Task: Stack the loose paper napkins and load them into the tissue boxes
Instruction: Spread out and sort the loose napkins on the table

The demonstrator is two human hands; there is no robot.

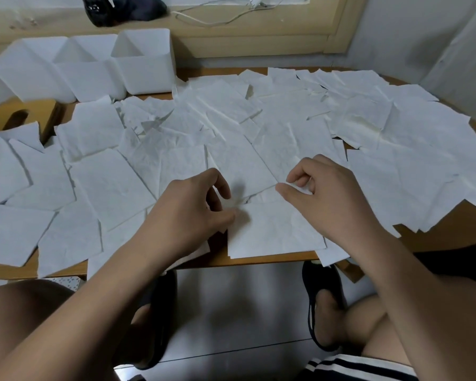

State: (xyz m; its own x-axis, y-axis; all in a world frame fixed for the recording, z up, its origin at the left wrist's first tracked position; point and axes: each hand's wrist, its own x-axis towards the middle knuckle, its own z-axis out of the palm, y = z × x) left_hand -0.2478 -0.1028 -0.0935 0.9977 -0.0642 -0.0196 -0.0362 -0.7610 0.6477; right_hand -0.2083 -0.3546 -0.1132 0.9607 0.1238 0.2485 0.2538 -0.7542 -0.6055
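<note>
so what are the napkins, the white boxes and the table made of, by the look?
The napkins: thin tissue paper, matte white; they crease and lift at the edges. The white boxes: probably plastic, smooth, faintly translucent walls with rounded corners. The table: wood or wood-look laminate, smooth tan; the picture cannot settle which.

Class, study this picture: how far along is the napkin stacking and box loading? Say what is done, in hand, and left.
Done: only a thin stack lies at the table's near edge. In hand: the left hand and right hand pinch one napkin just beyond it. Left: loose napkins cover most of the table, and the three white boxes look empty.
</note>
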